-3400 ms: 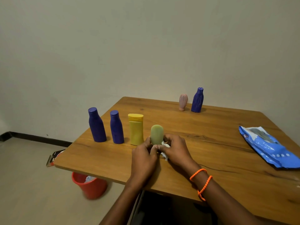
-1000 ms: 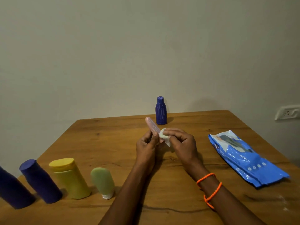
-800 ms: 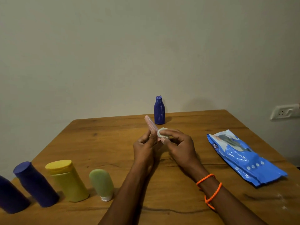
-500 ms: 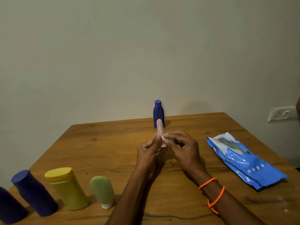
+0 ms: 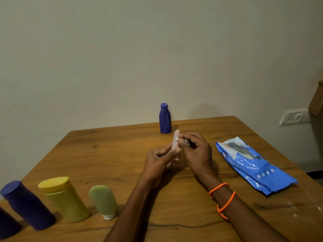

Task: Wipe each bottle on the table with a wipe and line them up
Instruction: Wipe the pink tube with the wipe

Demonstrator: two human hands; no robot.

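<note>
A slim pink bottle [image 5: 175, 139] is standing near upright at frame centre, a white wipe [image 5: 177, 138] pressing against it. Purple [image 5: 27, 205], yellow [image 5: 63, 198] and green bottles [image 5: 103, 199] are lining the lower left; a ribbed purple bottle [image 5: 165, 118] is standing behind.

Wooden table [image 5: 108, 154] with five standing bottles [image 5: 67, 199] and a blue wipes pack [image 5: 253, 166].

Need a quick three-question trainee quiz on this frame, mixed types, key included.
1. True or false: the ribbed purple plastic bottle at the table's far edge stands upright.
2. Which hand grips the small pink plastic bottle? A) left hand B) right hand
3. Fill in: the blue plastic wipes packet lies to the hands' ____ side.

Key: 1 true; 2 A, while the right presses a small white wipe on it; 3 right.
</note>
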